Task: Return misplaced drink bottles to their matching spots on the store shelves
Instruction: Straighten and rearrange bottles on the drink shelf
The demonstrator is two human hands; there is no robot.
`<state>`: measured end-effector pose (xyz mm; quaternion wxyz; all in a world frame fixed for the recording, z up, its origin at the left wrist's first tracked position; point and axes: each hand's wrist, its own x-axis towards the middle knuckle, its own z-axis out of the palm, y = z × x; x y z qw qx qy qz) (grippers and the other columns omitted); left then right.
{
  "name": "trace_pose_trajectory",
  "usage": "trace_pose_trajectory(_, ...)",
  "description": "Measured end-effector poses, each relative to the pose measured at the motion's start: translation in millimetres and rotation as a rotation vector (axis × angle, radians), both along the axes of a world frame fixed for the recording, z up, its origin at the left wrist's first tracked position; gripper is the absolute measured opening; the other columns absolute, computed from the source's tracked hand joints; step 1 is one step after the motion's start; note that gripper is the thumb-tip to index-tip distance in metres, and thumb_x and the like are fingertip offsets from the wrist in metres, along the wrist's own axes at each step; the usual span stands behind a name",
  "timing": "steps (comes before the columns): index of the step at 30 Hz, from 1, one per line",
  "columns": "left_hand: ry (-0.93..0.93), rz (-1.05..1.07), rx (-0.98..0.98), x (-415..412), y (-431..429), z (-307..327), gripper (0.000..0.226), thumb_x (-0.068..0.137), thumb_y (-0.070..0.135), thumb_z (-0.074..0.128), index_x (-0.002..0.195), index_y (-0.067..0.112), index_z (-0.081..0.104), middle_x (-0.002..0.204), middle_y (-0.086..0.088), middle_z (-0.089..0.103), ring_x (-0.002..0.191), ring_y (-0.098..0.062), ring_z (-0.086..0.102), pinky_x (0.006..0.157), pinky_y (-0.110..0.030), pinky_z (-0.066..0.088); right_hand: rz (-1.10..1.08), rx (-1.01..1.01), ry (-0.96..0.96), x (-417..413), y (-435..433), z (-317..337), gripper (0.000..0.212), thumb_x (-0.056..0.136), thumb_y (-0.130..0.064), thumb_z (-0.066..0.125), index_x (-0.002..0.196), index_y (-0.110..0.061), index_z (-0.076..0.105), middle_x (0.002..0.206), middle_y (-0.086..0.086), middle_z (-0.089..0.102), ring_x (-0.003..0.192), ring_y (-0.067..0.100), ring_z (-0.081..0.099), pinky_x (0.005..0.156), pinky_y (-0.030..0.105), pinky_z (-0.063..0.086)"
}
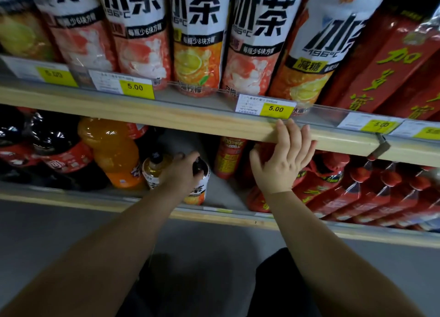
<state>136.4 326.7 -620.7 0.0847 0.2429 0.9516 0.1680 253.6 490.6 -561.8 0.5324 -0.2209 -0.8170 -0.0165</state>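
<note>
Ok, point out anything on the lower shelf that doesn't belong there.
Two small tea bottles with white labels and black caps stand on the lower shelf between the orange soda bottle and the red bottles. Their labels match the iced teas on the shelf above. The left hand grips one by its top.
</note>
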Motion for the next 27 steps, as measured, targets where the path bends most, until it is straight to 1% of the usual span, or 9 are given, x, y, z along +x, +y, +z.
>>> trace_pose_trajectory(3, 0.056, -0.055, -0.017, -11.6, 6.8, 7.1, 0.029, 0.086, 0.049, 0.058, 0.105, 0.03, 0.048, 0.093, 0.002, 0.059, 0.079, -0.025, 0.057, 0.047, -0.024, 0.022, -0.011, 0.032, 0.0, -1.3, 1.7, -0.9, 0.06, 0.075, -0.034, 0.061, 0.129, -0.013, 0.043, 0.132, 0.007, 0.048, 0.131, 0.033, 0.03, 0.115, 0.041, 0.005)
trace_pose_trajectory(5, 0.097, -0.104, 0.009, -10.9, 6.7, 7.4, 0.029, 0.082, 0.05, 0.06, 0.088, 0.03, 0.04, 0.076, 0.005, 0.056, 0.066, -0.022, 0.05, 0.046, -0.023, 0.019, -0.011, 0.019, -0.005, -2.6, 1.6, -0.1, 0.06, 0.076, -0.036, 0.06, 0.129, -0.015, 0.041, 0.133, 0.002, 0.039, 0.131, 0.032, 0.028, 0.115, 0.039, 0.002)
trace_pose_trajectory(9, 0.151, -0.268, 0.056, 4.8, 0.7, 7.2, 0.036, 0.071, 0.05, 0.066, 0.077, 0.029, 0.038, 0.057, 0.009, 0.042, 0.062, -0.021, 0.055, 0.045, -0.023, 0.018, -0.007, -0.001, -0.04, -0.6, 2.5, -0.4, 0.062, 0.075, -0.035, 0.06, 0.13, -0.016, 0.039, 0.135, 0.0, 0.035, 0.132, 0.031, 0.026, 0.115, 0.04, 0.003)
trace_pose_trajectory(11, 0.189, -0.265, 0.099, 9.5, -3.8, 15.7, 0.036, 0.07, 0.05, 0.067, 0.075, 0.029, 0.038, 0.051, 0.01, 0.037, 0.054, -0.018, 0.048, 0.044, -0.022, 0.017, 0.004, -0.008, -0.053, 0.9, 3.9, -0.6, 0.063, 0.074, -0.035, 0.06, 0.131, -0.017, 0.038, 0.135, 0.0, 0.035, 0.132, 0.031, 0.026, 0.115, 0.04, 0.003)
trace_pose_trajectory(14, 0.169, -0.142, 0.224, 13.1, -9.7, 47.7, 0.038, 0.061, 0.059, 0.061, 0.07, 0.028, 0.04, 0.049, 0.012, 0.042, 0.046, -0.007, 0.041, 0.043, -0.02, 0.021, 0.016, -0.01, -0.068, 3.0, 2.9, 1.3, 0.065, 0.072, -0.033, 0.062, 0.131, -0.016, 0.04, 0.134, 0.004, 0.041, 0.131, 0.032, 0.027, 0.114, 0.042, 0.005)
trace_pose_trajectory(16, 0.093, -0.022, 0.37, 18.1, -12.5, 75.1, 0.038, 0.053, 0.063, 0.054, 0.065, 0.028, 0.044, 0.056, 0.011, 0.052, 0.053, 0.0, 0.047, 0.044, -0.022, 0.031, 0.03, -0.043, -0.078, 4.4, -0.4, 4.9, 0.065, 0.071, -0.031, 0.064, 0.13, -0.015, 0.041, 0.132, 0.012, 0.052, 0.131, 0.033, 0.028, 0.113, 0.045, 0.007)
trace_pose_trajectory(18, -0.002, 0.062, 0.501, 26.7, -14.2, 95.6, 0.035, 0.049, 0.059, 0.057, 0.063, 0.027, 0.048, 0.06, 0.009, 0.056, 0.059, -0.003, 0.053, 0.047, -0.025, 0.034, 0.046, -0.08, -0.088, 7.2, -4.5, 8.3, 0.065, 0.071, -0.03, 0.063, 0.131, -0.015, 0.041, 0.129, 0.017, 0.057, 0.131, 0.033, 0.028, 0.112, 0.047, 0.01)
trace_pose_trajectory(23, -0.028, 0.01, 0.502, 64.7, -10.6, 123.2, 0.033, 0.048, 0.048, 0.064, 0.059, 0.023, 0.045, 0.054, 0.004, 0.055, 0.054, -0.008, 0.054, 0.048, -0.028, 0.037, 0.126, -0.098, -0.141, 19.0, -0.7, 14.0, 0.064, 0.074, -0.032, 0.057, 0.135, -0.02, 0.039, 0.134, 0.012, 0.056, 0.133, 0.029, 0.03, 0.11, 0.047, 0.014)
trace_pose_trajectory(27, -0.039, 0.059, 0.672, 73.8, -5.7, 156.9, 0.041, 0.044, 0.051, 0.063, 0.073, 0.024, 0.05, 0.059, -0.001, 0.059, 0.057, -0.014, 0.057, 0.052, -0.036, 0.045, 0.161, -0.107, -0.186, 25.4, 3.4, 17.2, 0.063, 0.075, -0.033, 0.055, 0.135, -0.022, 0.04, 0.134, 0.009, 0.056, 0.132, 0.027, 0.03, 0.109, 0.044, 0.016)
